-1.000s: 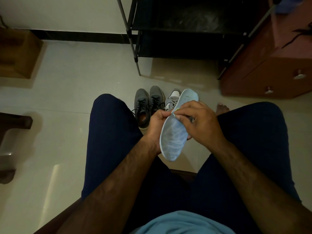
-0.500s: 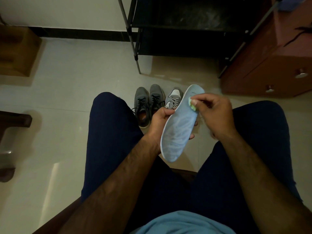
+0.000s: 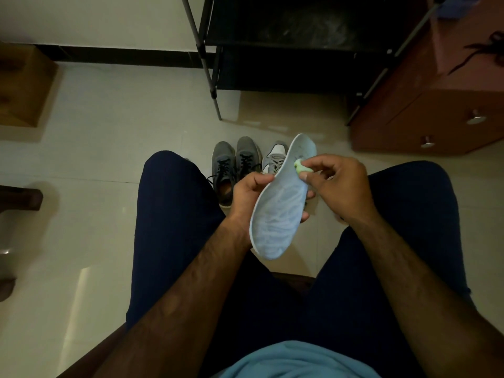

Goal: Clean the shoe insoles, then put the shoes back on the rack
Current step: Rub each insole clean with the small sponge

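Inventory as I count it:
- my hands, two: left hand (image 3: 245, 195), right hand (image 3: 338, 184)
- insole (image 3: 278, 216), one
- green wad (image 3: 300, 167), one
- dark grey shoes (image 3: 223, 173) (image 3: 246, 156), two
- light grey shoe (image 3: 274, 158), one
- black rack (image 3: 286, 50), one
- brown cabinet (image 3: 409, 110), one
- cabinet knobs (image 3: 476, 118) (image 3: 427, 141), two

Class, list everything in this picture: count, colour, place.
insole: 1, light blue, in the left hand
green wad: 1, green, against the insole's far end
dark grey shoes: 2, dark grey, floor ahead
light grey shoe: 1, grey-white, right of them
rack: 1, black, by the wall
cabinet: 1, reddish brown, right
wooden box: 1, brown, far left
left hand: 1, grips the insole
right hand: 1, pinches the green wad
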Demonstrator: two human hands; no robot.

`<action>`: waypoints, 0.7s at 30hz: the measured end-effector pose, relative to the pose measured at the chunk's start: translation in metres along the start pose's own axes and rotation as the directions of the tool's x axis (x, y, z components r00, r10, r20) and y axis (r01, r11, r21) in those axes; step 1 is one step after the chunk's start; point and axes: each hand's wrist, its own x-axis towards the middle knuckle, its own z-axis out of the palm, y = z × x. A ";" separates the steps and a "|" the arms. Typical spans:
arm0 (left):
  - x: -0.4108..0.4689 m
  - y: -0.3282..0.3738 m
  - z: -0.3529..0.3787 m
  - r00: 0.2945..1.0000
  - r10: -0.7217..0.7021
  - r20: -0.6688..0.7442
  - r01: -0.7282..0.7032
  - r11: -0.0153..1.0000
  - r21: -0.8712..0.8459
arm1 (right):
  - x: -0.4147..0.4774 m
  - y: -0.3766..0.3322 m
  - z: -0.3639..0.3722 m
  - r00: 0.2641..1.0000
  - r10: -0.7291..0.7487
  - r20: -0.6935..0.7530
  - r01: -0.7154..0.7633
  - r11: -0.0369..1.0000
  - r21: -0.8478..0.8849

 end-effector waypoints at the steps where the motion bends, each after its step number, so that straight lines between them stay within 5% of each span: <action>1: 0.001 -0.001 -0.001 1.000 -0.012 -0.005 0.011 1.000 -0.015 | -0.003 -0.001 0.001 0.999 -0.010 0.042 0.010 1.000 0.004; 5: -0.002 0.002 0.001 0.999 -0.046 0.014 0.045 0.999 0.026 | -0.008 0.001 0.001 0.991 -0.069 0.112 0.075 0.996 -0.046; 10: -0.001 0.002 0.001 0.998 -0.051 0.046 0.051 0.999 0.010 | 0.005 0.004 -0.003 0.995 -0.087 -0.043 0.084 0.994 -0.071; 15: 0.000 0.003 -0.003 0.997 -0.041 0.062 0.037 0.997 0.063 | -0.007 0.002 0.002 0.987 -0.117 0.110 0.130 0.984 -0.118; 19: 0.002 0.000 -0.001 0.998 -0.029 0.054 0.028 0.999 0.020 | 0.006 0.008 0.000 0.996 -0.069 -0.052 0.062 0.990 -0.127; 21: 0.002 0.000 -0.003 0.998 -0.035 0.054 0.033 0.999 0.037 | 0.002 0.006 0.002 0.998 -0.059 -0.001 0.058 0.991 -0.123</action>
